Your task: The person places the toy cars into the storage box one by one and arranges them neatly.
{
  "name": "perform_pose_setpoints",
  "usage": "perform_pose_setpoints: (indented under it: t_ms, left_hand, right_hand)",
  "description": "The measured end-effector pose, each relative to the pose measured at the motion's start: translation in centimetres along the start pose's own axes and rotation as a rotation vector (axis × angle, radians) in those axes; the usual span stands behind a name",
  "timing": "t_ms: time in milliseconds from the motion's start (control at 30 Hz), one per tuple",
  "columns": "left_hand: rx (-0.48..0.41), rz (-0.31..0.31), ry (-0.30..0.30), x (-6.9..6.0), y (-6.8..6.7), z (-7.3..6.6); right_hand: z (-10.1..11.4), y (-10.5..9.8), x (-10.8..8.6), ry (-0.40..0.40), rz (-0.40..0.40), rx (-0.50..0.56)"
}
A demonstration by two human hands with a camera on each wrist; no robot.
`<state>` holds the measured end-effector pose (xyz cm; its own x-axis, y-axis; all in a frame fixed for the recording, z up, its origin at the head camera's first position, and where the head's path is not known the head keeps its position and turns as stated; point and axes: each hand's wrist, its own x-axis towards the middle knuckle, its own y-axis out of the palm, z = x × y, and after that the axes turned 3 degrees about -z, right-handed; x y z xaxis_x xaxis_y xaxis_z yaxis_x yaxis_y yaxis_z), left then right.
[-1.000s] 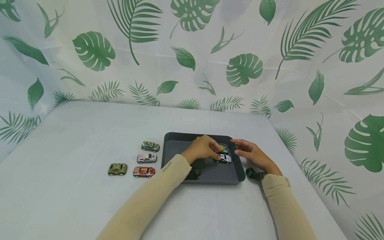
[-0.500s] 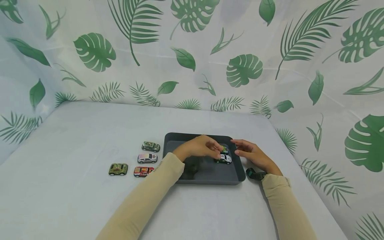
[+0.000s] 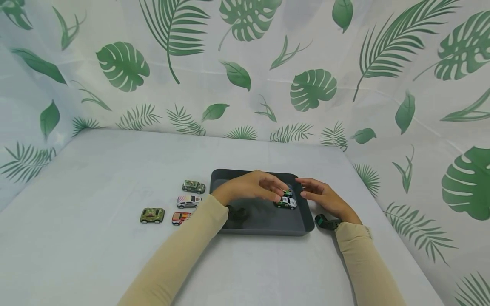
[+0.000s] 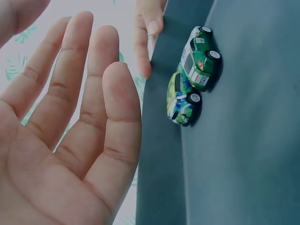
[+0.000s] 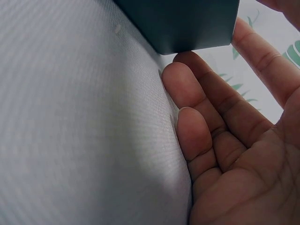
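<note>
A dark grey tray (image 3: 264,232) lies on the table with two toy cars near its right wall. One is a white-and-green toy car (image 3: 287,203); just behind it sits a yellow, green and blue toy car (image 4: 183,101), partly hidden by fingers in the head view. My left hand (image 3: 254,187) hovers over the tray beside them. Its fingers are extended and hold nothing in the left wrist view. At the tray's right end, my right hand (image 3: 325,199) has loosely bent fingers at the rim, and in the right wrist view fingertips meet the tray's corner.
Left of the tray stand a camouflage toy car (image 3: 193,186), a silver-white toy car (image 3: 189,201), a red toy car (image 3: 180,218) partly behind the left sleeve, and a green camouflage toy car (image 3: 152,215). A leaf-print cloth (image 3: 183,93) hangs behind the table.
My left fingers have let go of the white-and-green toy car and spread, and the hand has drawn back slightly left. The right hand stays in place.
</note>
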<state>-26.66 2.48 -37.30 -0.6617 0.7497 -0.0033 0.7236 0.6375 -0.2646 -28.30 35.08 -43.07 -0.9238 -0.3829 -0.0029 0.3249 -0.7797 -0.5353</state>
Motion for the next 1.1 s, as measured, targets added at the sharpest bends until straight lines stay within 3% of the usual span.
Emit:
perform_pose_setpoints:
  t_ms: [133, 567, 767, 1100]
  left_hand:
    - [-0.036, 0.007, 0.006, -0.6, -0.4, 0.0]
    - [-0.024, 0.021, -0.009, -2.1, -1.5, 0.0]
    - [-0.034, 0.050, 0.022, -3.0, -1.6, -0.1]
    - [-0.017, 0.003, 0.060, -5.0, -2.4, -0.5]
  right_hand:
    - [0.1, 0.1, 0.0, 0.005, -0.002, -0.006]
    - [0.3, 0.2, 0.0, 0.007, 0.003, 0.013]
    - [0.3, 0.2, 0.0, 0.024, 0.001, 0.012]
    - [0.2, 0.1, 0.0, 0.006, 0.002, -0.009]
